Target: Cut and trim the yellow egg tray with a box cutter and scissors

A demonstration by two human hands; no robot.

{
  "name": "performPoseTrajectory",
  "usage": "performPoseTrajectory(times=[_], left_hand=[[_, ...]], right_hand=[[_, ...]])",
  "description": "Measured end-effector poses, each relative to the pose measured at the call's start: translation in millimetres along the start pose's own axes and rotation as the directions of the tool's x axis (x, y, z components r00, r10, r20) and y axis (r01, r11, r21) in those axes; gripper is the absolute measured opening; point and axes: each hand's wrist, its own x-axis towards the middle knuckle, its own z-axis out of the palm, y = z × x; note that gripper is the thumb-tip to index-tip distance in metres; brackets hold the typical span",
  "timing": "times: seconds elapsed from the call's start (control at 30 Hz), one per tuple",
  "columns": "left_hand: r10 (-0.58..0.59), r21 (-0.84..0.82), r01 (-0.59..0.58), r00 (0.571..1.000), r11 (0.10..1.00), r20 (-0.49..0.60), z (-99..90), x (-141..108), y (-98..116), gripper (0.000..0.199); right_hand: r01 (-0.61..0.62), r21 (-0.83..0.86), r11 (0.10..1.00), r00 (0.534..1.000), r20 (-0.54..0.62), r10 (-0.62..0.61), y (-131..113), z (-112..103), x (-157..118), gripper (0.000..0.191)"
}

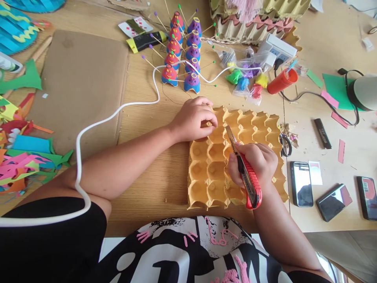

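Observation:
A yellow egg tray (216,173) of moulded pulp lies on the table in front of me, its cups facing up. My left hand (194,118) is at its far left corner, fingers curled over the rim and thumb against the tray. In my right hand (256,165) is a red box cutter (250,179), gripped around its handle above the tray. Its blade points away from me and slightly left, towards the fingers of my left hand. Whether the blade tip touches the pulp, I cannot tell.
Painted egg-cup figures (173,49) with pins stand beyond the tray. A white cable (129,104) crosses over my left arm. Bags of coloured clay (243,82), a red cup (282,80), scissors (286,145) and phones (302,184) are on the right; cardboard (79,86) is left.

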Motion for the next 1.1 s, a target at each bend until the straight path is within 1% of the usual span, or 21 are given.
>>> performPoseTrajectory(times=[0.1, 0.2, 0.33, 0.47, 0.67, 0.93, 1.1], left_hand=[[-0.004, -0.001, 0.004, 1.0, 1.0, 0.016, -0.6, -0.1, -0.4, 0.016], [0.002, -0.001, -0.002, 1.0, 1.0, 0.02, -1.1, -0.2, -0.6, 0.016], [0.0, -0.001, 0.0, 1.0, 1.0, 0.017, -1.3, -0.2, -0.7, 0.015], [0.009, 0.002, -0.009, 1.0, 1.0, 0.018, -1.0, 0.0, -1.2, 0.015], [0.006, 0.023, -0.007, 1.0, 1.0, 0.021, -1.0, 0.1, -0.9, 0.015], [0.0, 0.0, 0.0, 1.0, 1.0, 0.024, -1.1, 0.1, -0.8, 0.013], [-0.002, 0.007, 0.001, 1.0, 1.0, 0.023, -1.1, 0.2, -1.0, 0.014]], right_hand=[[-0.011, 0.044, 0.999, 1.0, -0.021, 0.012, -0.6, -2.1, 0.9, 0.015], [-0.065, 0.099, 0.993, 0.996, -0.048, 0.07, -2.7, -4.0, -0.6, 0.01], [-0.132, 0.058, 0.989, 0.989, -0.064, 0.136, -5.9, -4.3, -3.3, 0.013], [-0.167, 0.018, 0.986, 0.986, -0.018, 0.167, -5.0, -1.5, -3.1, 0.01], [-0.161, 0.018, 0.987, 0.987, -0.005, 0.161, -2.2, 0.3, -2.4, 0.008], [-0.136, 0.024, 0.99, 0.991, -0.005, 0.136, -1.5, 0.2, -1.9, 0.009], [-0.134, 0.025, 0.991, 0.99, 0.038, 0.133, -0.8, 1.1, -0.9, 0.007]])
